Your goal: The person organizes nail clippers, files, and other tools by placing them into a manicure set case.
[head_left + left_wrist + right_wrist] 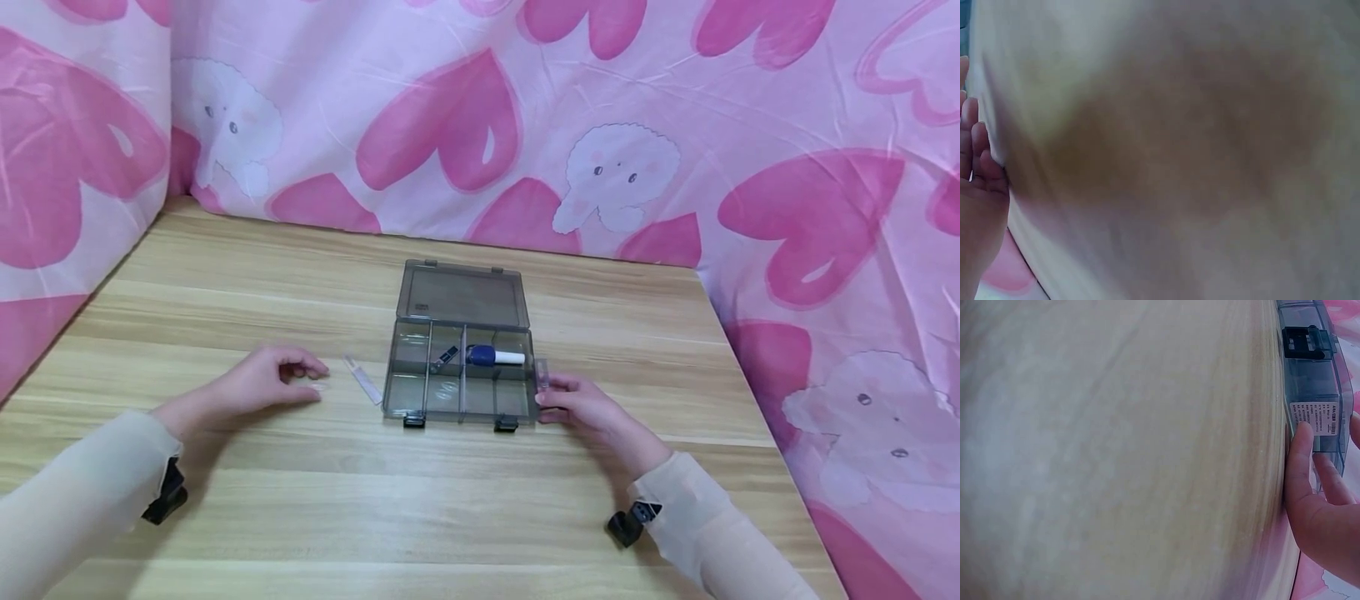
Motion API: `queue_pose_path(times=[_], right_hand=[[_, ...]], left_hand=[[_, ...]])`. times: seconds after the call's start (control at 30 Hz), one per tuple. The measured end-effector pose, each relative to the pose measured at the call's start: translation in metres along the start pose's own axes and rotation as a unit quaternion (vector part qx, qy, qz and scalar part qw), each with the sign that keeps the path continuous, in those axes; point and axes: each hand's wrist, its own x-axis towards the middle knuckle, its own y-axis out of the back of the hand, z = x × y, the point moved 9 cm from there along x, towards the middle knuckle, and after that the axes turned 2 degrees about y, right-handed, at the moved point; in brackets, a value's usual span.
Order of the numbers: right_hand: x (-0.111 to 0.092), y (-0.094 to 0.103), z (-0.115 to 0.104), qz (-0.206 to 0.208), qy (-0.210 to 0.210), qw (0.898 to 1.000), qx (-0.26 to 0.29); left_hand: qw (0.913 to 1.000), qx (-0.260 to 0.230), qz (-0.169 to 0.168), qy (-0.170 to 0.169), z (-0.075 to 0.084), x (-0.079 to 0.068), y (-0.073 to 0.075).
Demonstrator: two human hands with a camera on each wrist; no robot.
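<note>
On the table stands a grey see-through compartment box (498,396) with its lid (463,296) folded back. A dark blue nail polish bottle (483,357) with a white cap lies in it, beside a nail clipper (446,358) and some small clear pieces (447,390). My left hand (262,379), left of the box, pinches something small and clear (319,386), too faint to identify. At the box's right wall my right hand (581,404) grips a small clear case (542,372). A printed label (1315,419) shows by that thumb in the right wrist view.
A pale, thin strip (363,381) lies on the wooden table (337,508) between my left hand and the box. Two black latches (414,422) stick out at the box's front. Pink heart-patterned cloth (450,125) hangs around the back and sides.
</note>
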Motion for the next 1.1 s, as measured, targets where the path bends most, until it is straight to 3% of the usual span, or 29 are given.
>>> queue_pose_path(times=[0.33, 0.7, 0.93, 1.1], right_hand=[[0.000, 0.000, -0.001, -0.005, 0.006, 1.000, -0.003], [0.000, -0.001, -0.001, -0.009, 0.008, 1.000, -0.001], [-0.001, -0.002, -0.001, -0.010, 0.008, 1.000, 0.005], [-0.002, -0.002, -0.002, -0.011, 0.012, 1.000, 0.005]], left_hand=[[0.9995, 0.014, 0.007, -0.028, 0.001, 0.003, -0.004], [0.9997, -0.019, -0.002, 0.012, 0.001, 0.003, 0.000], [0.9993, 0.015, 0.029, -0.017, 0.020, 0.010, 0.006], [0.9998, 0.005, 0.013, -0.017, 0.037, 0.018, 0.002]])
